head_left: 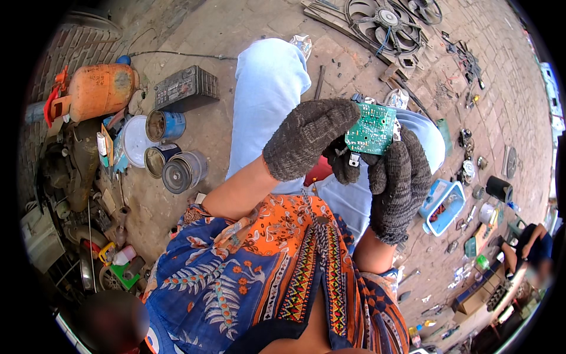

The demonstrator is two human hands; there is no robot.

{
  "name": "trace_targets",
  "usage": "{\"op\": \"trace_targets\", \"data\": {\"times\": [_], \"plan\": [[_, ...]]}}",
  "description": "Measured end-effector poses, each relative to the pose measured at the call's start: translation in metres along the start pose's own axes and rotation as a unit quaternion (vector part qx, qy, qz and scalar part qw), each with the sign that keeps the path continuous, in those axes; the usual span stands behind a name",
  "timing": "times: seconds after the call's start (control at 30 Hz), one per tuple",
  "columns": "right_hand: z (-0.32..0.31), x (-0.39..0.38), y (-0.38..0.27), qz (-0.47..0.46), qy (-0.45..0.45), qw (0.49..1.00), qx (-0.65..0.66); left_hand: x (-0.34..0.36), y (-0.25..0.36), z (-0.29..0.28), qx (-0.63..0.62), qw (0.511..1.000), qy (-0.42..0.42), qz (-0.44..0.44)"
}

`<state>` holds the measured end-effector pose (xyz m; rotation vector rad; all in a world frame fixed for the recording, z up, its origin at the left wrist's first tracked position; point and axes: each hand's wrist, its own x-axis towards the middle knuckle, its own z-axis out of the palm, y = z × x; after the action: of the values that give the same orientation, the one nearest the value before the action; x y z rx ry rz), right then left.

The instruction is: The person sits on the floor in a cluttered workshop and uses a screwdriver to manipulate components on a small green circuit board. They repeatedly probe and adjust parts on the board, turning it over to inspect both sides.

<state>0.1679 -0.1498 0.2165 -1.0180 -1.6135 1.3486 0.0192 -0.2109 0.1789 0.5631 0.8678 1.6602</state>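
Observation:
A small green circuit board [371, 131] is held up over my knees, its face dotted with solder points. Metal brackets or connectors stick out at its edges. My left hand [312, 138], in a dark grey knitted glove, grips the board along its left side. On the other side, my right hand [404, 177], gloved the same way, pinches its lower right edge. Parts of the fingers and the back of the board are hidden. Something red [319, 171] shows between my legs, below the left glove.
On the left are an orange gas cylinder [101, 91], a black car battery [187, 88] and several paint tins [184, 171]. A radiator fan [386, 23] lies ahead. To the right stand a blue plastic basin [442, 207] and scattered tools and parts. Another person [527, 251] is at far right.

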Motion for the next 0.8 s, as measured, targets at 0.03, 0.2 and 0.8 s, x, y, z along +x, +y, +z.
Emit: {"op": "trace_targets", "data": {"times": [0.03, 0.2, 0.8], "plan": [[0.000, 0.001, 0.000, 0.000, 0.000, 1.000, -0.001, 0.000, -0.001, 0.000, 0.048, 0.998, -0.006, 0.038], [0.000, 0.001, 0.001, -0.002, -0.001, 1.000, -0.001, 0.001, 0.002, 0.001, -0.005, 0.997, 0.025, -0.070], [-0.007, 0.010, 0.006, -0.058, 0.068, 0.996, 0.001, 0.006, 0.014, 0.023, 0.333, 0.922, 0.023, 0.198]]}}
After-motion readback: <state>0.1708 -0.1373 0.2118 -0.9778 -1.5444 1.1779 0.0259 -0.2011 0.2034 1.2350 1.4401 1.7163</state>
